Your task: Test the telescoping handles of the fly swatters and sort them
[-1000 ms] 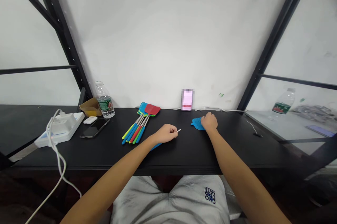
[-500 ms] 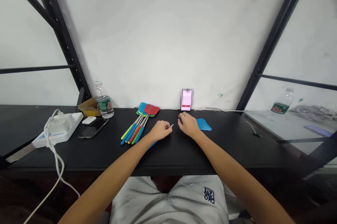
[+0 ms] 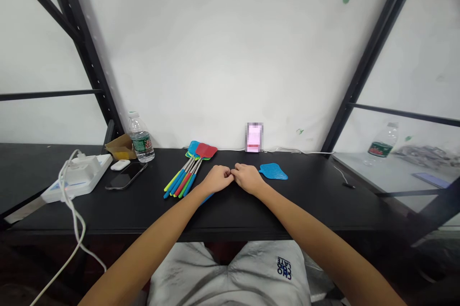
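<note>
My left hand (image 3: 217, 178) is closed around a fly swatter handle, whose blue end (image 3: 207, 198) shows below the wrist. Against its fingertips, my right hand (image 3: 247, 177) is closed in a pinch where the handle's thin metal tip was; the fingers hide that tip. Just right of my right hand, a blue fly swatter head (image 3: 274, 171) lies flat, apart from any rod. A fanned bundle of fly swatters (image 3: 187, 172) rests left of my left hand, with red, blue and green heads and coloured grips.
A lit phone (image 3: 254, 138) leans on the wall. To the left are a water bottle (image 3: 142, 139), a cardboard box (image 3: 120, 147), a white earbud case (image 3: 120, 165), a dark phone (image 3: 126, 175) and a power strip (image 3: 53, 194) with cables. A short cable (image 3: 347, 184) lies right.
My right hand has moved left and slightly down, from near the blue head to my left hand's fingertips. The metal tip is now covered, and more of the blue head shows.
</note>
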